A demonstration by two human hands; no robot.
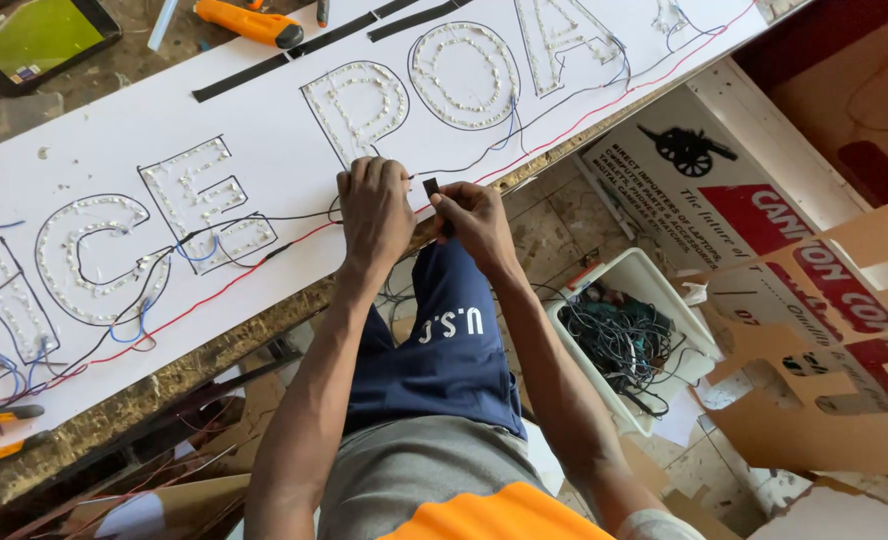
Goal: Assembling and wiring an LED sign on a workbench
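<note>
Black tape strip (432, 187): being pinched in the grip of the right hand (476, 222), at the near edge of the white sign board (264, 120) lying on the counter (164, 385). Left hand (374, 210): pressing down on the board beside it, its grip closing on nothing visible. Red wire (214, 292) and black wire (264, 215): running along the board. White bin (654, 285) of cables: sitting on the floor.

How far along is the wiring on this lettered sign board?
Done: letter outlines on the white board are filled with small lights, wires linking them. In hand: left hand presses wires down; right hand pinches black tape. Left: wires elsewhere lie loose.
</note>
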